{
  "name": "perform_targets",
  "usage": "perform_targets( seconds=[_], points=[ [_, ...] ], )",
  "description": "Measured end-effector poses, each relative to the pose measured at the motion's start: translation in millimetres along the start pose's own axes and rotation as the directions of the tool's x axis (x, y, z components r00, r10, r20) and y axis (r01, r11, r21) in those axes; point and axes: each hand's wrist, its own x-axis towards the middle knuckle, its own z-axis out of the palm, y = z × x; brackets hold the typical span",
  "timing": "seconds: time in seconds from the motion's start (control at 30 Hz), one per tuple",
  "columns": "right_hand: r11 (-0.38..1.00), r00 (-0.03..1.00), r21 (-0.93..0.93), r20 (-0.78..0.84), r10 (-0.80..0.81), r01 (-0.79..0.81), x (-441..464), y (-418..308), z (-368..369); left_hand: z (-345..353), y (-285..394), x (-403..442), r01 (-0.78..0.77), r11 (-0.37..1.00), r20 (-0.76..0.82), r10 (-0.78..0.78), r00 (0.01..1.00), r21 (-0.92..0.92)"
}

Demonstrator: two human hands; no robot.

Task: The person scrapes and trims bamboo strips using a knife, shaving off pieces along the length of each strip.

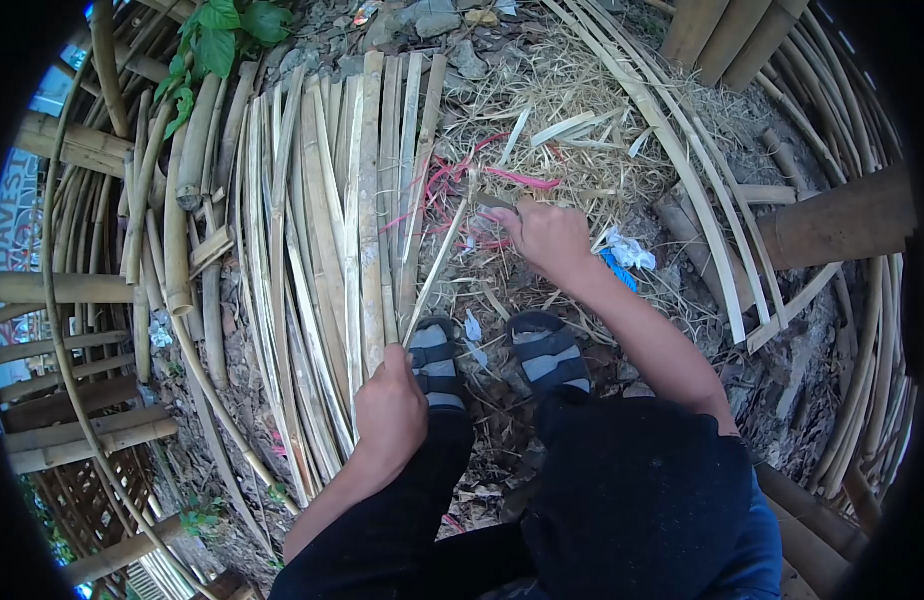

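Observation:
My left hand (390, 405) is closed around the near end of a thin bamboo strip (442, 255), which slants up and away from me. In my right hand (550, 238) is a knife, its handle hidden by the fingers. The short dark knife blade (494, 201) points left and meets the strip near its far end; whether it cuts in cannot be seen. Left of the strip lies a row of split bamboo slats (370, 200), side by side on the ground. Pink plastic string (522, 180) lies just beyond the blade.
Bamboo shavings (592, 120) cover the ground ahead. Long curved strips (682, 150) lie to the right, near a thick bamboo pole (832, 215). Bamboo poles (62, 288) stand and cross at the left. My sandalled feet (550, 352) are between the hands, near crumpled white litter (632, 250).

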Motion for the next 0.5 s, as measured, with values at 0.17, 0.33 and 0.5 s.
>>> perform_targets(
  seconds=[0.17,0.33,0.5],
  points=[
    [0.991,0.999,0.126,0.005,0.036,-0.036,-9,-33,-14,4,3,5,-0.011,1.000,0.000,0.011,1.000,0.012],
    [0.977,0.980,0.137,0.089,-0.179,0.166,-23,-59,-10,3,4,3,-0.019,0.999,-0.011,0.019,1.000,0.040],
    [0.994,0.997,0.075,0.005,-0.077,0.076,7,-13,2,3,1,1,0.007,1.000,0.018,-0.008,1.000,0.009]
  ],
)
